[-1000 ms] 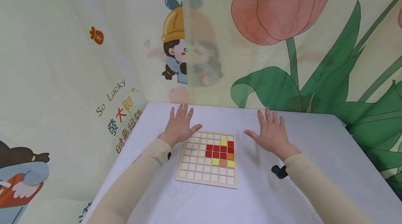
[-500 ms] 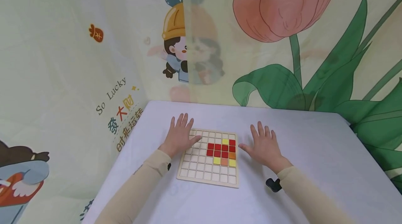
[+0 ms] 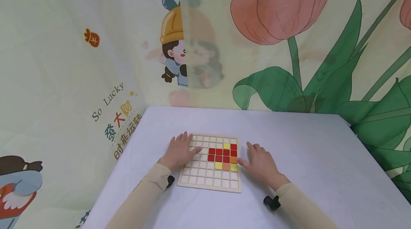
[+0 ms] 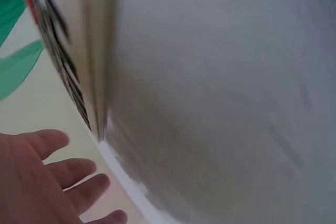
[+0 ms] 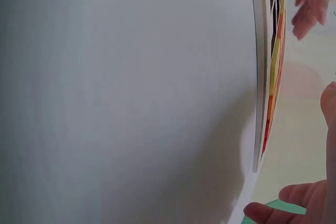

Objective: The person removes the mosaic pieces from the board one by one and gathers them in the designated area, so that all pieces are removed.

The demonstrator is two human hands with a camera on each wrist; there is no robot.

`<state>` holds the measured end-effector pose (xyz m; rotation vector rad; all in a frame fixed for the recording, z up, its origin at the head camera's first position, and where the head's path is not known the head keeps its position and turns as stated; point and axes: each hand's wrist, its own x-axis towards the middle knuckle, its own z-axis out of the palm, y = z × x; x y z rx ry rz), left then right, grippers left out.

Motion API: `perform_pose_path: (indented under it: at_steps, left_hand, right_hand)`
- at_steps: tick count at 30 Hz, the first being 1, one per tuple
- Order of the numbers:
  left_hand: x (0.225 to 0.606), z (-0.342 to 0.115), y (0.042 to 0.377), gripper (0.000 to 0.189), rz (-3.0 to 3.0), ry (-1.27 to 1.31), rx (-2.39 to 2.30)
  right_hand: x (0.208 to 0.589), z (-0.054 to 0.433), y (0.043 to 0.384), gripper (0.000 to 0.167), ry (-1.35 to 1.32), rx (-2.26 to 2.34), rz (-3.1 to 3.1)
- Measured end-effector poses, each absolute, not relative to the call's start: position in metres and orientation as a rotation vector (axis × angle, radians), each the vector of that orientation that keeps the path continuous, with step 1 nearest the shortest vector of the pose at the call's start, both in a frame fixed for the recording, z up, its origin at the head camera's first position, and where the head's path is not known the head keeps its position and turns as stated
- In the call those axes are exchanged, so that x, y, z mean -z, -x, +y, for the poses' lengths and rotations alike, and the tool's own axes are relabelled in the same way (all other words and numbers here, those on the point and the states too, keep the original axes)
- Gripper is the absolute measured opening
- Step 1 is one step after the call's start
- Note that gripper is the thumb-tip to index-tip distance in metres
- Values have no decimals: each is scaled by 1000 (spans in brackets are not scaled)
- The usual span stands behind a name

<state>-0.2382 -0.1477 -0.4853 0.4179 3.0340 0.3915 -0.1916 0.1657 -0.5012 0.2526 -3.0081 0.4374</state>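
A square wooden grid board (image 3: 208,188) lies flat on the white table. Most cells look pale; red tiles (image 3: 219,158), yellow tiles (image 3: 218,166) and orange tiles (image 3: 233,160) fill a patch on its right side. My left hand (image 3: 178,153), fingers spread, is over the board's left edge, its thumb above pale cells. Beside the right edge is my right hand (image 3: 261,163), thumb pointing at an orange tile. Whether either hand touches the board cannot be told. In the left wrist view, relaxed fingers (image 4: 86,190) appear near the board's edge (image 4: 93,77). Neither hand holds anything.
White cloth covers the table (image 3: 305,157), which stretches right of the board. A printed curtain (image 3: 208,54) with a tulip and cartoon figures hangs behind and to the left. Each wrist wears a small black camera (image 3: 272,203).
Both hands have come down and nearer to the person. The right hand has also shifted left, up to the board's right edge. The tiles look the same.
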Motion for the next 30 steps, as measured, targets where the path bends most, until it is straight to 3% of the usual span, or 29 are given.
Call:
perform_pose_path:
  at_steps: [13,23,30]
  left_hand:
    - [494,-161,255,59,2828,-168,-932]
    - [497,-174,254,51,2652,16,-1341]
    - [496,-168,250,49,2572,84,-1486]
  right_hand:
    - [513,146,187,65,-177,-801,-2970]
    - [526,144,181,23,-16,-1129,-2817]
    - [535,145,178,11,-96,-1141,-2726]
